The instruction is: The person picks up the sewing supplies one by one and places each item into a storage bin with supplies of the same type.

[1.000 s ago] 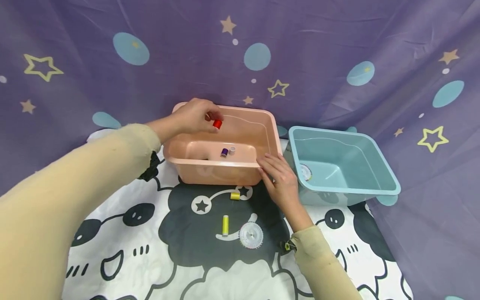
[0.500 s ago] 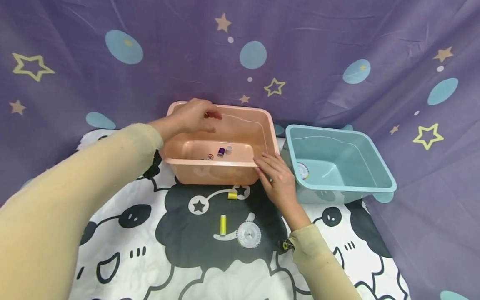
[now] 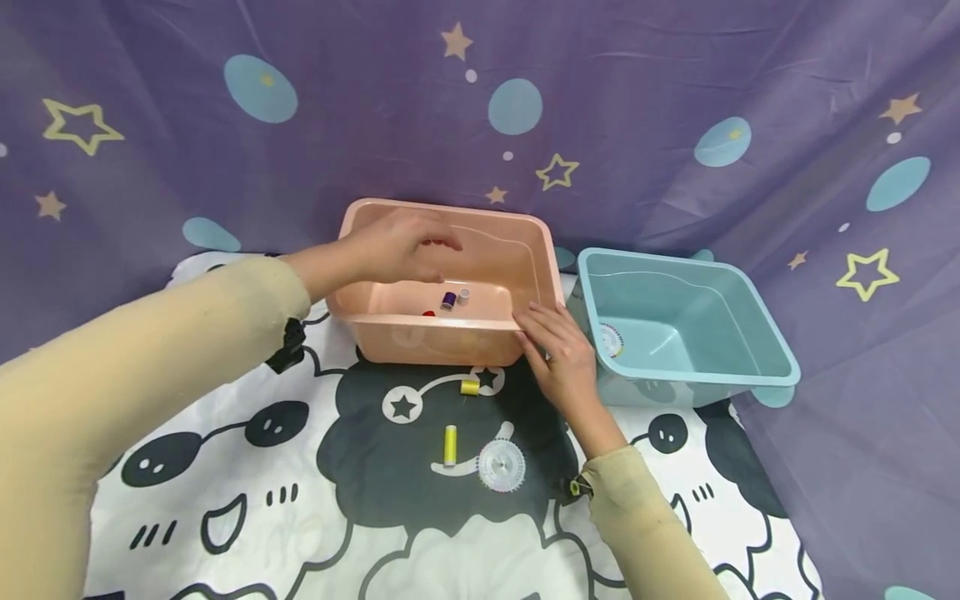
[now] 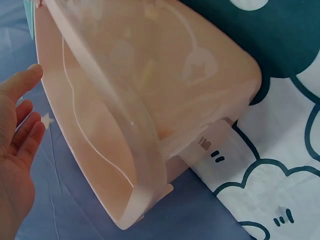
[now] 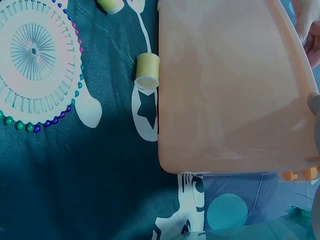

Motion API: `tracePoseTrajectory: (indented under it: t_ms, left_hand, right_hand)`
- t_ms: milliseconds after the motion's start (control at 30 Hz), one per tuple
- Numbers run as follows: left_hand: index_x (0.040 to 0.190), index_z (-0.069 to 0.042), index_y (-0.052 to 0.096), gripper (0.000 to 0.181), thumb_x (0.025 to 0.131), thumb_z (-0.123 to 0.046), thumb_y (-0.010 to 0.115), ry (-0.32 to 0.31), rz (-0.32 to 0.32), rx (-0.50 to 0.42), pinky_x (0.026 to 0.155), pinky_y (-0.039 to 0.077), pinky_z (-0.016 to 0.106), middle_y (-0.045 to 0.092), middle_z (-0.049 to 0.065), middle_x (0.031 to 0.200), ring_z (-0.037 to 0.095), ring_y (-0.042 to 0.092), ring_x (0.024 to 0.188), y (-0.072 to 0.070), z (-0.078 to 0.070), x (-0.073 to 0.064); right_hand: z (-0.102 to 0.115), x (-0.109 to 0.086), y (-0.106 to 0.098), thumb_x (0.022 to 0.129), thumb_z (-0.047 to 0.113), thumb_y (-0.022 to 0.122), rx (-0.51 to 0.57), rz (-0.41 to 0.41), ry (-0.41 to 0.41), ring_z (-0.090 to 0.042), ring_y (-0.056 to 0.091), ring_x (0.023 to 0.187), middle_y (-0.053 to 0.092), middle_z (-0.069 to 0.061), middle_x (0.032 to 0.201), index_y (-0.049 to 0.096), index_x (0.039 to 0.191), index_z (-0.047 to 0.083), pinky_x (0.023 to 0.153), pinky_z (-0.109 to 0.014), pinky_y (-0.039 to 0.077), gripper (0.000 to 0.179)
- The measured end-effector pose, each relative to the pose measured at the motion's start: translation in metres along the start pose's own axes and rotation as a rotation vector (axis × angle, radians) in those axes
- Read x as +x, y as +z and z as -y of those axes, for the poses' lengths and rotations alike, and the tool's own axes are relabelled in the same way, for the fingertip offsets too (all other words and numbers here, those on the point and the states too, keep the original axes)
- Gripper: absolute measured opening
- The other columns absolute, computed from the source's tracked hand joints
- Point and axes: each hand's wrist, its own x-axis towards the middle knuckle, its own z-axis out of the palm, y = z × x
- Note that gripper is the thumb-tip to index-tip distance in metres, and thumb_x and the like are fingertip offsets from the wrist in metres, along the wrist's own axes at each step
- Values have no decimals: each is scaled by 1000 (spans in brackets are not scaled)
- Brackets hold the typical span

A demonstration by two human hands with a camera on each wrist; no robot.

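Note:
My left hand (image 3: 401,246) is over the left part of a peach plastic bin (image 3: 450,346), fingers spread and nothing between them. Its fingers also show beside the bin's wall in the left wrist view. Inside the bin lie a purple thread spool (image 3: 448,301), a small white spool (image 3: 464,295) and a red thread spool (image 3: 428,313), mostly hidden by the front wall. At the bin's front right corner my right hand (image 3: 562,362) holds the rim, fingers over the edge and thumb on the outside.
Before the bin lie a short yellow spool (image 3: 469,387), a longer yellow spool (image 3: 450,446) and a wheel of pearl-headed pins (image 3: 501,465). A teal bin (image 3: 690,382) at right holds another pin wheel (image 3: 611,340). A purple curtain (image 3: 637,50) hangs behind.
A second ago my left hand held the red spool; it let go and the spool dropped into the peach bin. The hand then shifted slightly right and down. The right hand stayed at the rim.

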Motion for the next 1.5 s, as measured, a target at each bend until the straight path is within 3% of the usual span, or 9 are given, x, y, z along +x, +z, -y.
tracePoseTrajectory:
  t_ms: [300, 433, 567, 800, 967, 1133, 1500]
  left_hand:
    - [127, -13, 75, 47, 85, -25, 93, 21, -24, 21, 99, 56, 49, 70, 6, 133, 28, 67, 118, 0, -23, -30]
    - [125, -11, 76, 49, 82, -26, 94, 79, -61, 30, 98, 56, 49, 71, 8, 126, 28, 68, 115, 3, -31, -42]
    - [125, -10, 77, 47, 82, -21, 94, 116, -90, -5, 99, 57, 49, 73, 8, 122, 29, 69, 114, 6, -38, -52]
    - [128, -14, 76, 50, 82, -16, 95, 100, -117, -133, 100, 57, 48, 74, 4, 127, 24, 69, 118, 13, -50, -70]
    - [128, -13, 76, 52, 80, -14, 96, 96, -143, -172, 98, 58, 45, 74, 3, 128, 24, 70, 114, 24, -56, -79]
    - [128, -13, 76, 53, 80, -19, 96, 97, -154, -183, 102, 56, 46, 73, 4, 130, 25, 68, 123, 37, -59, -88]
    - [131, -10, 75, 57, 79, -19, 97, 87, -148, -204, 107, 54, 47, 72, 6, 133, 27, 66, 128, 82, -66, -106]
  right_hand:
    - [1, 1, 0, 101, 12, 74, 10, 5, 1, -33, 68, 128, 76, -14, 126, 78, 129, 6, 121, -55, 40, 30]
    - [1, 1, -1, 99, 12, 76, 7, 2, -1, -33, 68, 128, 76, -14, 127, 77, 130, 6, 120, -57, 41, 31]
    - [1, 1, -2, 99, 11, 76, 4, 0, 5, -34, 69, 127, 76, -15, 126, 78, 129, 5, 121, -55, 40, 31]
    - [0, 0, -2, 99, 11, 76, -3, 1, 3, -34, 68, 127, 76, -15, 127, 78, 129, 4, 121, -55, 40, 30]
    - [0, 0, -1, 98, 10, 78, 4, -15, -5, -35, 69, 126, 77, -16, 126, 78, 128, 5, 119, -58, 42, 31]
    - [2, 0, -2, 98, 11, 77, 9, -9, -11, -36, 69, 126, 77, -17, 125, 77, 129, 5, 119, -59, 42, 31]
    - [4, 1, -1, 100, 12, 75, 11, 6, -4, -36, 69, 127, 76, -17, 125, 77, 129, 4, 120, -58, 40, 30]
